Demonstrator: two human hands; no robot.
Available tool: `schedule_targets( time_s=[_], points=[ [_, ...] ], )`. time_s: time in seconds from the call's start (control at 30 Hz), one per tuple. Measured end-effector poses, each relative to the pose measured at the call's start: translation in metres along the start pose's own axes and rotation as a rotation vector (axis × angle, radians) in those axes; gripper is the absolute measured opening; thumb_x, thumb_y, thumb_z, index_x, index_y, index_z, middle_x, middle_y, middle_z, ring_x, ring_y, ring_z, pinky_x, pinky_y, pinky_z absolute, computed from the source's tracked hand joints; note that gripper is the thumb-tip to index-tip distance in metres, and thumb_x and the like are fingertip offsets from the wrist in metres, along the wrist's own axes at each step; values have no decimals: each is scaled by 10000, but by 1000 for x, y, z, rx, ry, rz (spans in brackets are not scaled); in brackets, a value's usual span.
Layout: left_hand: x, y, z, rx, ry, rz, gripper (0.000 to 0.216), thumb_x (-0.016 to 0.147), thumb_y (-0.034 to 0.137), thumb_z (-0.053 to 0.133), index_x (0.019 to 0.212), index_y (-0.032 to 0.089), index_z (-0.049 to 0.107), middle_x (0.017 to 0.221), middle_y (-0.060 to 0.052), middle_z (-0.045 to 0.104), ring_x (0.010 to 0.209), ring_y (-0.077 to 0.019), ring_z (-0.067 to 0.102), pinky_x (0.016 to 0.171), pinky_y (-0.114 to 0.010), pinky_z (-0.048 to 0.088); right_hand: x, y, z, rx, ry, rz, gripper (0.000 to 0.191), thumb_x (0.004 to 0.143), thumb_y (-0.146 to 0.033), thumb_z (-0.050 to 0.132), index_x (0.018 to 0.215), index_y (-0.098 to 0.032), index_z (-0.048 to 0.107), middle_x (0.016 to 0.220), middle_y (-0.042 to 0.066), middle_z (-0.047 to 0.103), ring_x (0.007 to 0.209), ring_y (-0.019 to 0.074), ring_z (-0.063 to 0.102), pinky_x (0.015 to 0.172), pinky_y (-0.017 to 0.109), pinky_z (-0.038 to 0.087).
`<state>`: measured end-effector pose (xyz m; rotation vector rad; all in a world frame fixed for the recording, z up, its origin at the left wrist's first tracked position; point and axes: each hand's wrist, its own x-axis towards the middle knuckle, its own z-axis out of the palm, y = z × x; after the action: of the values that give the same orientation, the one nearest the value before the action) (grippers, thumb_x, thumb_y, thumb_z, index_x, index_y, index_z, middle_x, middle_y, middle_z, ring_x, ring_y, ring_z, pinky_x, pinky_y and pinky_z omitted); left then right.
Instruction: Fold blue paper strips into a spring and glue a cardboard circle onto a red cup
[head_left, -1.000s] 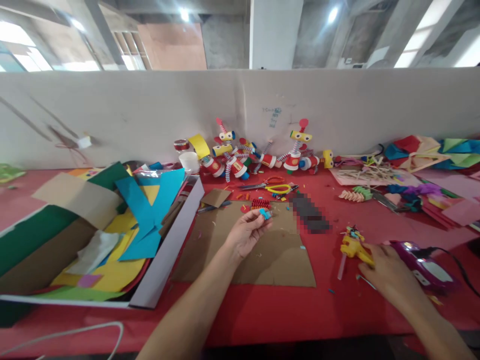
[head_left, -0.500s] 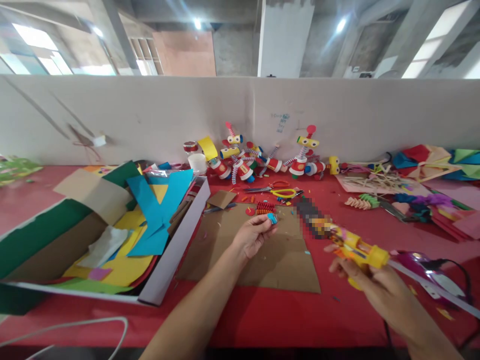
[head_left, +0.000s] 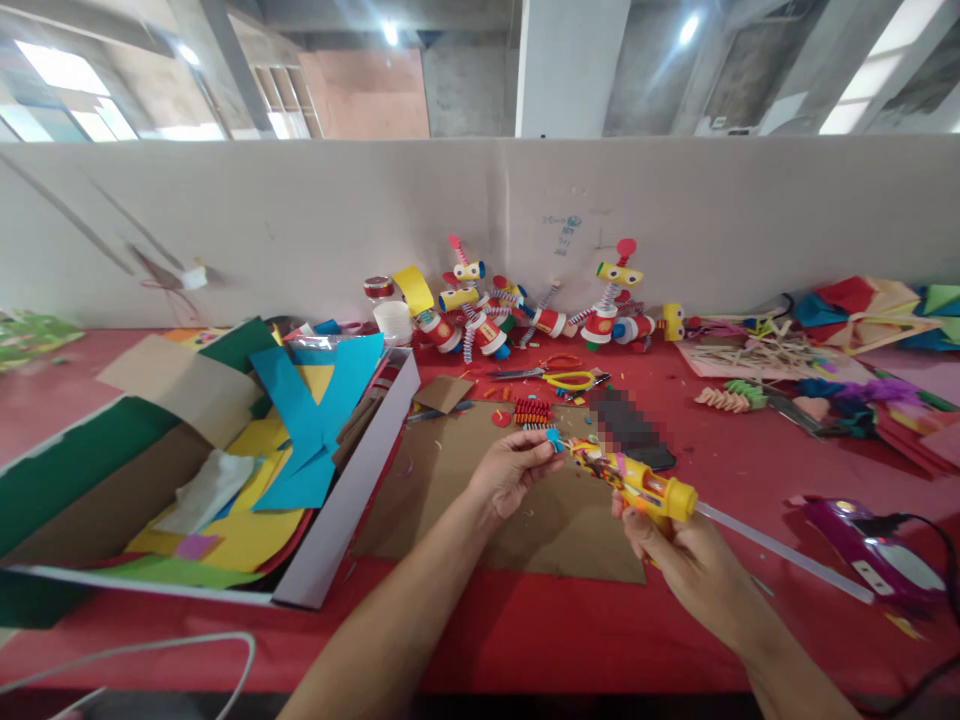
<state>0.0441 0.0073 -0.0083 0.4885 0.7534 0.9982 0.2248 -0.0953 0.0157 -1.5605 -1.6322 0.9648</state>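
Between the thumb and fingers of my left hand (head_left: 517, 470) is a small blue piece (head_left: 554, 439), perhaps rolled paper. My right hand (head_left: 679, 550) is wrapped around the grip of a yellow hot glue gun (head_left: 634, 482), with a long clear glue stick (head_left: 784, 552) sticking out of its back. The gun's tip is right beside the blue piece; whether they touch I cannot tell. Both hands are above a brown cardboard sheet (head_left: 450, 500). Just beyond my left hand lie red folded paper springs (head_left: 531, 410) and a red disc (head_left: 501, 419).
A box (head_left: 360, 500) of coloured paper stands at the left. Scissors (head_left: 566, 380) lie beyond the cardboard, and a dark phone-like slab (head_left: 634, 430) lies to its right. Paper-cup figures (head_left: 600, 320) line the back wall. A purple power strip (head_left: 874, 550) with a cable sits at the right.
My right hand has brought the glue gun leftward, so its tip now meets or nearly meets the blue piece. My left hand has barely moved. The dark slab is now less covered.
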Motion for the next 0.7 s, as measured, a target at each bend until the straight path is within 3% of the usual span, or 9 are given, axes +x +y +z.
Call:
schedule_targets(
  time_s=[0.33,0.7],
  points=[
    [-2,0,1,13,-8,8,117,680,-1,661,754,91,667,756,-68,689,663,-140,664,675,-248,555,0,0,3,-27,-6,15,357,874,-524,385,786,-195,491,578,-36,416,537,130,424,534,266,382],
    [-2,1,2,-5,7,15,116,675,1,666,745,94,669,736,-61,687,662,-142,662,689,-262,558,0,-10,-1,-145,84,-47,342,852,-521,421,733,-207,487,559,-18,463,511,135,442,474,247,397]
  ],
)
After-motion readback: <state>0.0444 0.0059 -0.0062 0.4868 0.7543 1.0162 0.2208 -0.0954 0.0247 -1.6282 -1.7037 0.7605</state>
